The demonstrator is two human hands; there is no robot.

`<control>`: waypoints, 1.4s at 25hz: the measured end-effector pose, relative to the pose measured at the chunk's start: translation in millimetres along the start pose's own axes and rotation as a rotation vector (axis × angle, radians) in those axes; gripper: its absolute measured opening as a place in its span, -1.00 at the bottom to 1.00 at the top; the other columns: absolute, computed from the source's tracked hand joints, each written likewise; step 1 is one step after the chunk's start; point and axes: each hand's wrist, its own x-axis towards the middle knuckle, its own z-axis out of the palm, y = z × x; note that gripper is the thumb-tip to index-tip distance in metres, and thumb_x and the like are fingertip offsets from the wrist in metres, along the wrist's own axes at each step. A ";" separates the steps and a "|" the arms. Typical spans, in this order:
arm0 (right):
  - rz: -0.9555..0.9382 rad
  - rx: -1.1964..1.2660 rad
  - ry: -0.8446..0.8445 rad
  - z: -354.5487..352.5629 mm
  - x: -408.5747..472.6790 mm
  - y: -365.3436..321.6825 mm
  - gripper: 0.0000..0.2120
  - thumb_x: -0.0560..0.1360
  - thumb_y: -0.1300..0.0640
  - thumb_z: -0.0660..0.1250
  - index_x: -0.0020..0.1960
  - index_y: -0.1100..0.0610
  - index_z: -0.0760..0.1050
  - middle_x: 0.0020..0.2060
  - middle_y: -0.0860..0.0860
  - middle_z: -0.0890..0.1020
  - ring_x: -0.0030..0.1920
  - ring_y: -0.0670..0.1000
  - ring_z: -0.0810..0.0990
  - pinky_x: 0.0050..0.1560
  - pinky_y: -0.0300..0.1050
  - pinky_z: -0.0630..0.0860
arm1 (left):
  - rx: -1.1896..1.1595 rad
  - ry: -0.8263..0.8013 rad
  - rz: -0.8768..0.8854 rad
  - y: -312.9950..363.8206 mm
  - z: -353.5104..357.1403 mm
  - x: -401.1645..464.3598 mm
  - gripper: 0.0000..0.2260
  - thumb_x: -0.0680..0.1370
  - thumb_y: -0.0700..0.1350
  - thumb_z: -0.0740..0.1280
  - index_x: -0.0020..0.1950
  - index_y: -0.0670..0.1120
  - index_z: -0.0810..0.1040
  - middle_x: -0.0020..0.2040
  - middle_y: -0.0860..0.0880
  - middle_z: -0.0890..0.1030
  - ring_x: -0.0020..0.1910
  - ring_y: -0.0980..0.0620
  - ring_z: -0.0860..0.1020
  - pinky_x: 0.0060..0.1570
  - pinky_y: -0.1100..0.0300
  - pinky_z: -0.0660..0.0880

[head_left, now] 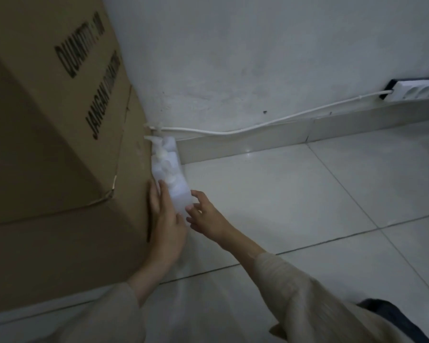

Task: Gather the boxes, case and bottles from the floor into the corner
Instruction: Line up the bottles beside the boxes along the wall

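A row of white translucent pump bottles stands on the floor between a large brown cardboard box and the wall's skirting. The nearest bottle is the closest to me. My left hand lies flat along its left side, pressed between the bottle and the box. My right hand touches its right side with the fingertips, fingers spread. Both hands bracket the bottle; the image is blurred and the bottles' outlines run together.
The big box fills the left of the view, printed with dark lettering. A white cable runs along the skirting to a power strip at the right. Pale floor tiles extend to the right.
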 end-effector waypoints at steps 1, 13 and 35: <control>-0.006 -0.002 0.031 6.8 6.1 1.3 -0.56 0.55 0.04 0.17 0.38 0.11 0.17 0.30 0.24 0.43 0.12 0.11 0.50 0.23 0.07 0.46 | 0.011 0.034 0.047 -0.3 -0.1 -5.5 -0.38 0.47 -0.41 0.10 0.50 -0.17 0.01 0.53 -0.14 -0.07 0.50 0.05 -0.03 0.43 0.19 0.04; 0.105 0.242 -0.043 -2.0 15.7 -3.6 -0.70 0.60 0.19 0.08 0.31 0.20 0.27 0.01 0.06 0.45 0.05 0.04 0.49 -0.04 -0.18 0.48 | -0.005 -0.147 0.011 -2.3 -0.7 0.6 -0.42 0.49 -0.39 0.15 0.48 -0.26 0.02 0.51 -0.09 -0.18 0.42 0.19 -0.12 0.06 0.77 -0.22; 0.220 -0.318 1.020 -134.3 -328.4 95.7 -0.66 0.47 0.21 0.32 0.17 -0.05 0.36 0.11 -0.10 0.38 0.19 0.05 0.38 0.18 -0.08 0.38 | 0.074 -1.213 0.225 68.1 90.9 -142.2 -0.48 0.58 0.11 0.10 0.47 -0.07 0.12 0.45 -0.02 0.24 0.43 0.08 0.23 0.40 0.26 0.14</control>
